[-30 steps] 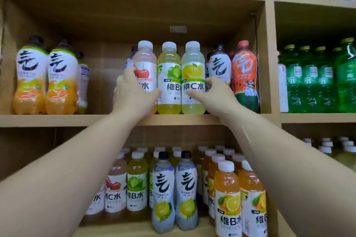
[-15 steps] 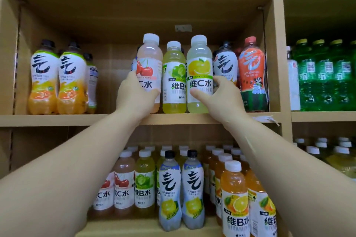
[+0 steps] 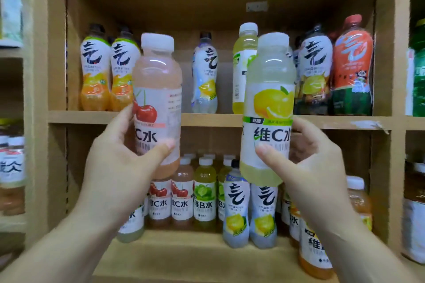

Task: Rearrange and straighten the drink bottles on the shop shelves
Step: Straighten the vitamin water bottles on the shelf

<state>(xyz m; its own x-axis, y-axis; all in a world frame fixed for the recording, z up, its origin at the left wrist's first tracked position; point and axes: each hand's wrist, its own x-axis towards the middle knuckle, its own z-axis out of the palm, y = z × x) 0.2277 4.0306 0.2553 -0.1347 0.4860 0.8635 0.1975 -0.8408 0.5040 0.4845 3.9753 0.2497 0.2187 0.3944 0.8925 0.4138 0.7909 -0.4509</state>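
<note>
Here, each grip holds one — left hand (image 3: 119, 167) cherry bottle (image 3: 157, 101), right hand (image 3: 308, 167) lemon bottle (image 3: 269, 108).

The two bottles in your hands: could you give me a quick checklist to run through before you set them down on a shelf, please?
1. Left hand grips the cherry bottle firmly: ok.
2. Right hand grips the lemon bottle firmly: ok.
3. Both bottles upright, caps on: ok.
4. Free gap on the middle shelf beside the lime bottle: ok.
5. Matching cherry row below has room: cannot tell.
</note>
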